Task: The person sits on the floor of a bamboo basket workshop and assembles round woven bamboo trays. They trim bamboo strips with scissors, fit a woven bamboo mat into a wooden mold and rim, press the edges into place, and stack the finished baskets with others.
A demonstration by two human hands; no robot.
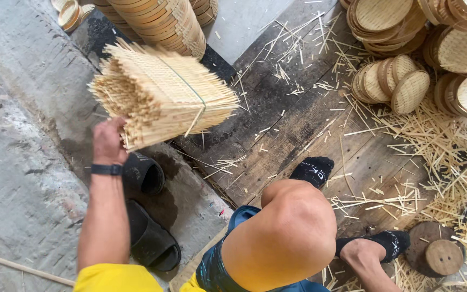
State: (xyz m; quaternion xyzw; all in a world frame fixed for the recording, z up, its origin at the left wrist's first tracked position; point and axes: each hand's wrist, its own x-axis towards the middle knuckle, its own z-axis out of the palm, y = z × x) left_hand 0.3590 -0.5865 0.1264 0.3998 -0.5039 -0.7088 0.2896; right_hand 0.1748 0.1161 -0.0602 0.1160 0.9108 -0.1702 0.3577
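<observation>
On the far left lies grey concrete floor (22, 162), with a thin pale stick (33, 270) across its lower part. The left hand (109, 141), a black band on its wrist, is clamped on the end of a tied bundle of thin pale bamboo strips (160, 94), held up in the air above the concrete. Below the wrist sit 2 black rubber slippers (147, 216). Behind the bundle rises a stack of round woven bamboo trays (160, 21). A bare knee fills the centre, over dark wooden boards (277, 113) strewn with splinters. The right hand (360, 253) rests low by a black sock; whether it grips anything cannot be told. Further right lie round woven lids (401, 81) and a round wooden block (443, 257).
</observation>
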